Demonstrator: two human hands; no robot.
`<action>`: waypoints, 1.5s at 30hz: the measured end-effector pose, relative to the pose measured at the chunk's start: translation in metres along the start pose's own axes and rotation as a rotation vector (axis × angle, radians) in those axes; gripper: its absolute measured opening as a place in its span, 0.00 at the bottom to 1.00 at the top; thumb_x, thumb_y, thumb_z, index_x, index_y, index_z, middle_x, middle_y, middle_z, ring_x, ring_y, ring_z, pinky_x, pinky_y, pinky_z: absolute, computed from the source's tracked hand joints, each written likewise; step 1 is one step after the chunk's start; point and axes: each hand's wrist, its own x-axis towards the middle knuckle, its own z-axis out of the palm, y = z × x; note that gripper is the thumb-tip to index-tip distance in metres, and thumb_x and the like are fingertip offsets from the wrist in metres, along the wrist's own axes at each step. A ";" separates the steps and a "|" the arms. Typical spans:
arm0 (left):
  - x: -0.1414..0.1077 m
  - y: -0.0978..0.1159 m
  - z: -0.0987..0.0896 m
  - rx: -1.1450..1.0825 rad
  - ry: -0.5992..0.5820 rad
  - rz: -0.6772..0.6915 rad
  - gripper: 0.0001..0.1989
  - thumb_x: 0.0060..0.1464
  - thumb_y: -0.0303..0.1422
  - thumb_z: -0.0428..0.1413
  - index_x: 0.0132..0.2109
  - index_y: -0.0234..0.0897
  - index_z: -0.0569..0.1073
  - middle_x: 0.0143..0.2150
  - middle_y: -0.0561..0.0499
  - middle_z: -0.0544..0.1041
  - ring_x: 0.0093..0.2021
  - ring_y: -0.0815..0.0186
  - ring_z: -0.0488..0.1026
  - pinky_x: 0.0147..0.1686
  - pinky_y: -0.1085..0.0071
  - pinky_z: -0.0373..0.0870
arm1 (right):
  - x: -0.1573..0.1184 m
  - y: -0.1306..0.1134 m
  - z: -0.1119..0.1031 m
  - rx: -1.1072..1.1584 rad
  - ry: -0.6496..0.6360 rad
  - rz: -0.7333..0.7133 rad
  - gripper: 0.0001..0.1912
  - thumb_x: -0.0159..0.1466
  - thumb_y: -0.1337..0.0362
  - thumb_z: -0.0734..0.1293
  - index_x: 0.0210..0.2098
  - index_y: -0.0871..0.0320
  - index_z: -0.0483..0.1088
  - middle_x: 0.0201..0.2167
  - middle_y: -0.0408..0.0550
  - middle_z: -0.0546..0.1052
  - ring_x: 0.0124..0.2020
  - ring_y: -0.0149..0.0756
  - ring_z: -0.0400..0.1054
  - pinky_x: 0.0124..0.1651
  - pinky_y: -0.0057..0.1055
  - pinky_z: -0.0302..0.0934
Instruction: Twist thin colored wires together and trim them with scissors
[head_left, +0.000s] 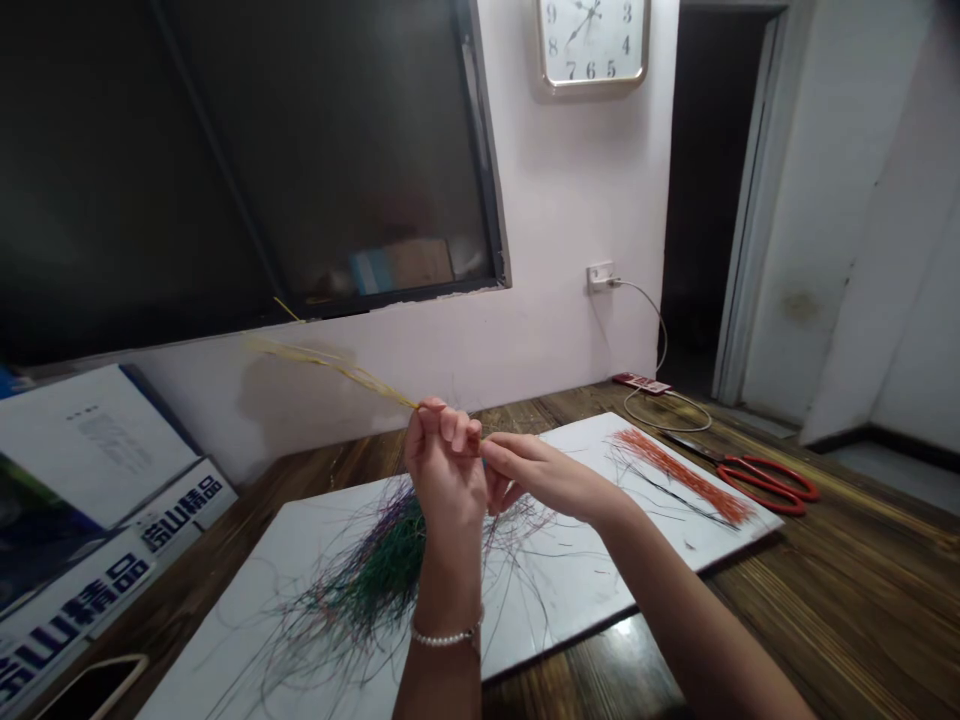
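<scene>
My left hand (448,450), with a beaded bracelet (448,638) on the wrist, is closed on a bundle of thin yellow strands (367,380). The strands stick out to the left and fan apart at the far end. Right beside it, my right hand (536,470) has thumb and fingers pinched together near the left fingers; what lies between them is too small to make out. Below both hands, a loose heap of green, purple and reddish wire-like strands (382,565) spreads over a white board (577,590).
Orange strands (682,475) and a few black ones lie at the board's right. Red-handled scissors (769,485) rest on the wooden table (825,610). A cable (664,330) runs from a wall socket (600,277). Printed boxes (97,590) and a phone (94,690) are at left.
</scene>
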 end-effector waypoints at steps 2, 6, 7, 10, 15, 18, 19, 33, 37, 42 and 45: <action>-0.001 0.000 0.001 0.025 0.008 0.029 0.06 0.46 0.30 0.64 0.27 0.35 0.74 0.16 0.60 0.58 0.15 0.80 0.56 0.19 0.84 0.63 | -0.003 -0.002 0.000 0.000 0.007 0.030 0.19 0.64 0.47 0.57 0.33 0.58 0.60 0.21 0.42 0.70 0.23 0.28 0.67 0.27 0.27 0.64; -0.004 -0.001 0.002 0.102 -0.003 0.075 0.07 0.46 0.33 0.64 0.28 0.35 0.74 0.17 0.60 0.60 0.16 0.79 0.57 0.20 0.83 0.65 | -0.007 -0.002 0.000 -0.105 0.018 0.052 0.22 0.55 0.49 0.69 0.36 0.57 0.59 0.20 0.39 0.70 0.21 0.29 0.67 0.22 0.24 0.60; -0.005 -0.001 0.002 0.111 -0.007 0.077 0.08 0.46 0.34 0.64 0.28 0.35 0.74 0.17 0.60 0.60 0.16 0.79 0.58 0.21 0.82 0.66 | -0.008 -0.001 0.000 -0.106 0.011 0.046 0.22 0.54 0.51 0.70 0.36 0.57 0.58 0.21 0.39 0.70 0.21 0.29 0.67 0.22 0.24 0.60; -0.005 0.000 0.000 0.119 -0.006 0.071 0.08 0.46 0.35 0.64 0.29 0.36 0.75 0.18 0.60 0.61 0.17 0.79 0.59 0.24 0.81 0.68 | -0.007 -0.002 0.000 -0.073 0.011 0.019 0.14 0.58 0.57 0.67 0.34 0.57 0.58 0.20 0.39 0.69 0.21 0.28 0.67 0.22 0.24 0.62; -0.002 0.001 -0.002 0.131 -0.006 0.064 0.08 0.46 0.35 0.64 0.28 0.36 0.75 0.19 0.59 0.64 0.19 0.78 0.63 0.30 0.79 0.72 | -0.009 -0.007 -0.001 -0.121 0.027 -0.038 0.04 0.62 0.67 0.60 0.30 0.58 0.61 0.14 0.35 0.65 0.14 0.23 0.60 0.16 0.20 0.52; -0.001 0.002 -0.003 0.119 0.019 0.050 0.06 0.46 0.33 0.64 0.28 0.37 0.75 0.20 0.59 0.66 0.21 0.78 0.66 0.35 0.77 0.72 | -0.011 -0.010 -0.003 -0.125 0.062 -0.087 0.05 0.62 0.67 0.61 0.28 0.59 0.62 0.14 0.34 0.63 0.13 0.21 0.55 0.16 0.20 0.48; -0.001 0.002 -0.004 0.116 0.035 0.041 0.06 0.46 0.32 0.64 0.29 0.37 0.75 0.20 0.59 0.67 0.22 0.78 0.67 0.35 0.77 0.72 | -0.012 -0.011 -0.004 -0.125 0.078 -0.095 0.06 0.62 0.67 0.61 0.28 0.59 0.62 0.15 0.35 0.63 0.13 0.20 0.55 0.16 0.21 0.47; -0.001 0.015 0.007 0.219 0.333 -0.163 0.10 0.58 0.30 0.55 0.28 0.39 0.76 0.31 0.54 0.78 0.22 0.80 0.65 0.19 0.82 0.55 | -0.017 -0.013 -0.009 -0.108 0.396 -0.340 0.08 0.60 0.65 0.65 0.40 0.58 0.70 0.21 0.40 0.72 0.19 0.24 0.65 0.22 0.23 0.61; 0.000 0.016 0.004 0.157 0.229 -0.203 0.11 0.57 0.30 0.55 0.27 0.38 0.76 0.29 0.53 0.78 0.18 0.81 0.60 0.16 0.83 0.53 | -0.017 -0.013 -0.008 -0.113 0.450 -0.367 0.06 0.58 0.64 0.67 0.35 0.57 0.73 0.20 0.40 0.72 0.21 0.26 0.67 0.25 0.26 0.64; 0.001 0.018 0.006 0.066 0.233 -0.241 0.12 0.58 0.28 0.54 0.27 0.37 0.77 0.27 0.53 0.77 0.19 0.81 0.64 0.18 0.86 0.59 | -0.017 -0.013 -0.006 -0.065 0.495 -0.422 0.05 0.56 0.65 0.69 0.33 0.58 0.74 0.20 0.42 0.74 0.21 0.28 0.69 0.25 0.26 0.66; 0.000 0.019 0.010 0.062 0.280 -0.257 0.16 0.60 0.27 0.52 0.26 0.37 0.76 0.26 0.53 0.77 0.19 0.82 0.65 0.20 0.87 0.62 | -0.017 -0.014 -0.003 -0.079 0.533 -0.459 0.05 0.56 0.65 0.69 0.32 0.58 0.75 0.21 0.42 0.75 0.21 0.28 0.70 0.25 0.26 0.67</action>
